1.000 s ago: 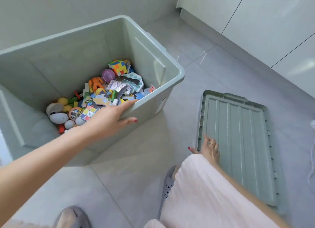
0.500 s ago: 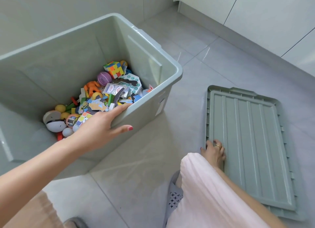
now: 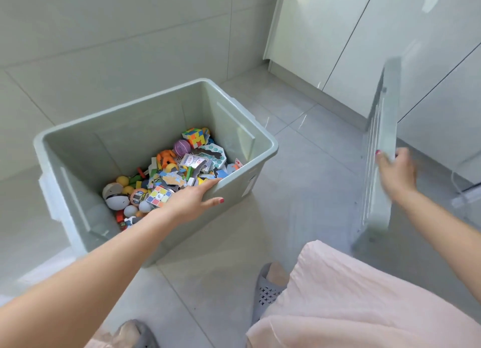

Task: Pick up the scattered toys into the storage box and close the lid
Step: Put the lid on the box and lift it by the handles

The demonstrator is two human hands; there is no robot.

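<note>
A pale green storage box (image 3: 161, 105) stands open on the tiled floor, left of centre. Several colourful toys (image 3: 169, 176) lie heaped on its bottom: puzzle cubes, balls, cards, figures. My left hand (image 3: 190, 202) grips the box's near rim, fingers inside and thumb against the outer wall. To the right, my right hand (image 3: 395, 173) grips the long edge of the matching green lid (image 3: 378, 149). The lid is tipped up almost on edge and blurred, with its low end close to the floor.
Grey floor tiles (image 3: 299, 181) lie between box and lid. White cabinet doors (image 3: 364, 35) run along the right, a tiled wall behind the box. My pink skirt (image 3: 351, 295) and grey slippers (image 3: 268, 290) fill the bottom of the view.
The lid lay flat on the floor under my right hand; now that hand has lifted it up on edge. My left hand stays on the box rim. The view has pulled back.
</note>
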